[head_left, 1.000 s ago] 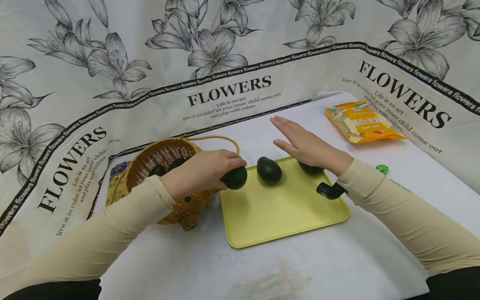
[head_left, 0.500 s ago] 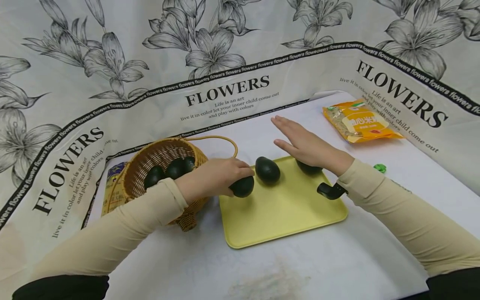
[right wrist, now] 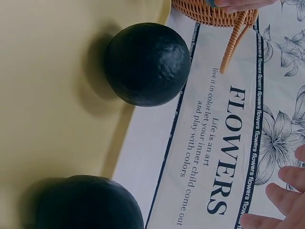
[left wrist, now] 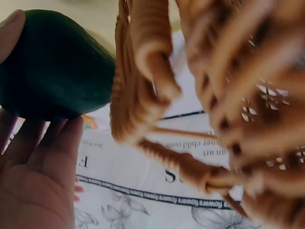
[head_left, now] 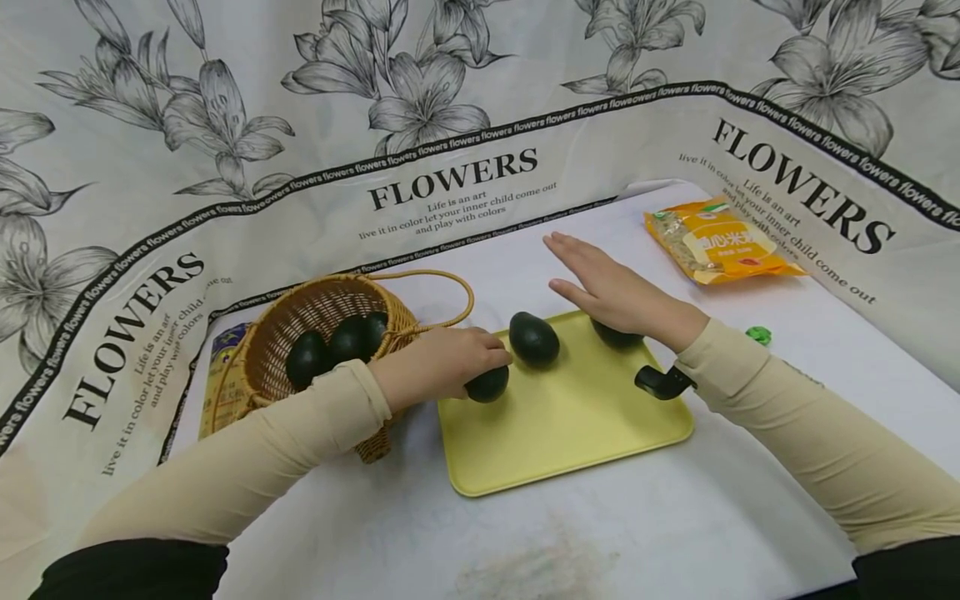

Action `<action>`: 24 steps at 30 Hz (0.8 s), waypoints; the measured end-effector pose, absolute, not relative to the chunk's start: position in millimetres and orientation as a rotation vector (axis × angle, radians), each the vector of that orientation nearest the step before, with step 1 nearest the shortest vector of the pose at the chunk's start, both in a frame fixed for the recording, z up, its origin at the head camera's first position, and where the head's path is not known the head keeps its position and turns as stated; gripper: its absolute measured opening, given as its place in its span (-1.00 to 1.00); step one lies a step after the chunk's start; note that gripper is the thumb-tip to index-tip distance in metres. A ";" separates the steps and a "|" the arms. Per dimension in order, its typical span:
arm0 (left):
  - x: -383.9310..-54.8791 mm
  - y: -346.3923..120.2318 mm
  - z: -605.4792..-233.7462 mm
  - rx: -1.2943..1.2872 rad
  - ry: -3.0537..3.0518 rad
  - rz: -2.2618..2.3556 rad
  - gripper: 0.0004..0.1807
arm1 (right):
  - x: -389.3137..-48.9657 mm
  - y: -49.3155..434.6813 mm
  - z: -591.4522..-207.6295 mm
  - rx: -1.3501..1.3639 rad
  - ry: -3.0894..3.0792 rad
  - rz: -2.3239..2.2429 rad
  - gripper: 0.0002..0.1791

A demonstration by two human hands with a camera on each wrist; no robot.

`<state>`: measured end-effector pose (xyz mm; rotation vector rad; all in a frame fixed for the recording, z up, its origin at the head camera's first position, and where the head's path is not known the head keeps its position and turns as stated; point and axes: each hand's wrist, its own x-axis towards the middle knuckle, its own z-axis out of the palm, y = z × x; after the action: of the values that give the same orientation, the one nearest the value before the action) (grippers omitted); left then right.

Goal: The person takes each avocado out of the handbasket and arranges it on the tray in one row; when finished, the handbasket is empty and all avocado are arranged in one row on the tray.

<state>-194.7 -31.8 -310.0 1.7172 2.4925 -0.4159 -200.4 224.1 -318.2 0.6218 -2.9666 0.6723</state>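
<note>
Head view, noted left to right. Yellow packet (head_left: 225, 358) lay partly behind the wicker basket (head_left: 330, 302), in which three avocados (head_left: 306, 360) sat. Left hand (head_left: 444, 360) held the gripped avocado (head_left: 489, 385), fingers curled round it; left wrist view showed thumb on one side, fingers on the other. That fruit was at the left part of the yellow tray (head_left: 570, 433); contact with the surface I could not tell. Middle avocado (head_left: 534, 339) rested near the tray's far edge. Right hand (head_left: 618, 293): fingers straight, thumb apart, partly covering the rightmost avocado (head_left: 618, 337). Beyond: orange packet (head_left: 723, 242), then green scrap (head_left: 759, 335).
</note>
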 end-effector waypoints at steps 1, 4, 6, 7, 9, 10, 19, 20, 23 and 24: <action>-194.6 -31.2 -311.8 1.723 2.490 -0.436 -0.43 | -200.4 224.3 -318.2 0.621 -2.967 0.673 -0.29; -193.9 -29.5 -316.7 1.736 2.486 -0.500 -0.45 | -199.8 224.9 -317.7 0.624 -2.965 0.675 -0.29; -193.1 -29.1 -319.8 1.740 2.504 -0.541 -0.51 | -199.6 225.4 -317.7 0.626 -2.966 0.676 -0.29; -192.7 -29.1 -321.4 1.741 2.515 -0.561 -0.55 | -199.8 225.6 -317.9 0.625 -2.966 0.678 -0.29; -192.1 -28.8 -324.9 1.740 2.537 -0.604 -0.62 | -200.1 225.9 -318.4 0.627 -2.964 0.681 -0.30; -191.9 -28.4 -326.6 1.737 2.546 -0.633 -0.65 | -200.3 226.3 -319.0 0.626 -2.963 0.680 -0.30; -191.9 -23.4 -339.4 1.621 2.570 -0.852 -0.71 | -201.3 230.4 -322.4 0.614 -2.971 0.677 -0.29; -191.9 -23.0 -340.9 1.611 2.571 -0.875 -0.71 | -200.8 230.8 -322.4 0.612 -2.971 0.680 -0.29; -191.1 -22.6 -345.5 1.577 2.571 -0.947 -0.74 | -200.7 231.3 -322.4 0.615 -2.967 0.689 -0.29; -190.6 -22.7 -346.8 1.562 2.570 -0.968 -0.74 | -201.0 231.5 -322.6 0.614 -2.966 0.689 -0.29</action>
<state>-190.6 -22.7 -346.8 1.5625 2.5698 -0.9683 -201.0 231.5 -322.6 0.6144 -2.9664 0.6885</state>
